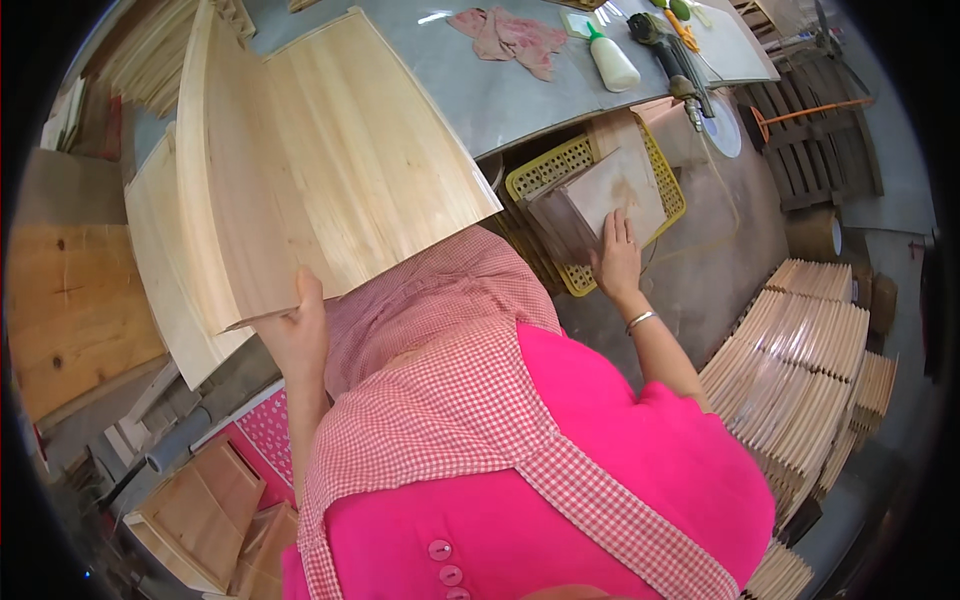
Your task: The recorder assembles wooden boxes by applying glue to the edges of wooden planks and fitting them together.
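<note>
My left hand (295, 330) grips the near edge of a pale wooden panel (370, 160), thumb on top and fingers hidden underneath. This panel has a raised wooden side along its left and lies tilted over the table's near edge. Off to the right, my right hand (619, 258) rests with its fingers stretched over a thin board (618, 195). That board lies among others in a yellow perforated plastic basket (668, 172). A second pale panel (160, 240) shows beneath and left of the held one.
On the grey table (440, 75) are a pink rag (510, 38), a white squeeze bottle with a green tip (612, 60) and a pneumatic tool (672, 60). Stacked wooden strips (800, 350) stand at the right. Wooden boxes (205, 510) lie at the lower left.
</note>
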### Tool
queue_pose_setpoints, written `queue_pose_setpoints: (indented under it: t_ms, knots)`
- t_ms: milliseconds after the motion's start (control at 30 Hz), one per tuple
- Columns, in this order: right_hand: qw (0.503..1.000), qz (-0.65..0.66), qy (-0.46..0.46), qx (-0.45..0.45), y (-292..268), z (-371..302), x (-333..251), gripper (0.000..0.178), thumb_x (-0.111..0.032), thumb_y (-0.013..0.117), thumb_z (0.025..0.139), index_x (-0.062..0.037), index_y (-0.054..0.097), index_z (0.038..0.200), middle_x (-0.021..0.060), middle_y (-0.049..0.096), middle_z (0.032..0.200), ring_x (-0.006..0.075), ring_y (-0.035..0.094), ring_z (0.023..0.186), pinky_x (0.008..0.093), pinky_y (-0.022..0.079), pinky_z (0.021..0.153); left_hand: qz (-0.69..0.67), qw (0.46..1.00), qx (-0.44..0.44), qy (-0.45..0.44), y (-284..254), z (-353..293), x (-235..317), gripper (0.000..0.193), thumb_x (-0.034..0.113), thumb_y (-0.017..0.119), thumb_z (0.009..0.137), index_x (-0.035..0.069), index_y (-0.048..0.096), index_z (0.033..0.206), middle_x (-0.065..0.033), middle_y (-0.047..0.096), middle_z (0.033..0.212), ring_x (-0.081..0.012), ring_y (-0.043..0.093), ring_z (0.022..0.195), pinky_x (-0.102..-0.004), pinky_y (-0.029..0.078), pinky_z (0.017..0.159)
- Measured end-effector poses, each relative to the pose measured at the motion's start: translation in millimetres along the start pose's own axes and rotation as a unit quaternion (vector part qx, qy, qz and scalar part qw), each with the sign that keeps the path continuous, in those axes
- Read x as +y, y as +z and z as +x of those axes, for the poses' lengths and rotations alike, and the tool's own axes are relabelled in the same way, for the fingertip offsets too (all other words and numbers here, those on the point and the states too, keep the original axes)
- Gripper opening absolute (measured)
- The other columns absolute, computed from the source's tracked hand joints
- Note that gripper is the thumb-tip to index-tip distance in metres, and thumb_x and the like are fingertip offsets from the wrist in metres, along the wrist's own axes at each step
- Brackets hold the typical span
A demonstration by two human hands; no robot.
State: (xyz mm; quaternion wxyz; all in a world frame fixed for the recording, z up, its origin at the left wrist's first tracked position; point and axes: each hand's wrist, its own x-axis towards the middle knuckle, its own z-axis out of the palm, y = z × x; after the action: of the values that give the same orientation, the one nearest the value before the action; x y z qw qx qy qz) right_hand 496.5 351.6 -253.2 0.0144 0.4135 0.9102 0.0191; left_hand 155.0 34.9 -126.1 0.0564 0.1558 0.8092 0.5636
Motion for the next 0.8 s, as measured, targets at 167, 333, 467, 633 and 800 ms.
queue_pose_setpoints:
  t_ms: [167, 333, 467, 633, 800]
  knots:
    - [0.998, 0.055, 0.009, 0.009, 7.0, 7.2, 14.2, 0.07, -0.016, 0.073, 0.077, -0.0019, 0.044, 0.139, 0.0192, 0.047, 0.142, 0.0388, 0.048, 0.128, 0.0501, 0.042, 0.102, -0.036, 0.999, -0.011, 0.005, 1.3, 2.6, 3.1, 0.047, 0.003, 0.065, 0.089, -0.009, 0.047, 0.131, -0.0142, 0.055, 0.127, -0.0208, 0.056, 0.113, -0.0326, 0.046, 0.096]
    - [0.999, 0.026, -0.009, 0.034, -26.9, 35.6, -12.1, 0.067, -0.019, 0.072, 0.079, -0.0085, 0.047, 0.139, 0.0182, 0.046, 0.143, 0.0399, 0.051, 0.123, 0.0506, 0.047, 0.098, -0.041, 0.999, -0.021, 0.005, 2.0, 2.8, 3.7, 0.045, 0.003, 0.063, 0.089, -0.01, 0.048, 0.129, -0.0137, 0.056, 0.124, -0.0204, 0.056, 0.111, -0.0323, 0.046, 0.095]
    - [1.0, 0.01, -0.006, 0.014, -17.0, 58.8, -21.0, 0.067, -0.019, 0.074, 0.078, -0.0101, 0.048, 0.139, 0.0185, 0.045, 0.143, 0.0412, 0.052, 0.121, 0.0495, 0.048, 0.099, -0.034, 0.999, -0.002, 0.021, 5.0, 1.7, 9.3, 0.044, 0.001, 0.064, 0.088, -0.011, 0.048, 0.126, -0.0153, 0.056, 0.12, -0.0218, 0.057, 0.106, -0.0325, 0.047, 0.092]
    - [0.996, 0.067, -0.032, -0.051, -21.1, 66.7, -2.6, 0.065, -0.014, 0.073, 0.079, -0.0106, 0.05, 0.14, 0.0206, 0.047, 0.143, 0.0424, 0.051, 0.123, 0.0451, 0.048, 0.101, -0.039, 0.999, 0.011, 0.014, 4.1, 1.9, 4.9, 0.043, 0.0, 0.065, 0.087, -0.012, 0.048, 0.124, -0.0165, 0.057, 0.115, -0.0232, 0.058, 0.103, -0.0327, 0.048, 0.09]
    - [0.998, 0.021, 0.045, 0.041, -67.7, 75.6, 16.6, 0.032, -0.014, 0.059, 0.09, -0.0089, 0.063, 0.121, 0.0244, 0.055, 0.133, 0.0407, 0.061, 0.109, 0.0471, 0.052, 0.089, -0.023, 1.0, -0.007, -0.013, 2.5, 2.7, 2.8, 0.047, 0.004, 0.065, 0.089, -0.011, 0.047, 0.13, -0.0141, 0.056, 0.124, -0.0199, 0.056, 0.11, -0.0314, 0.046, 0.094]
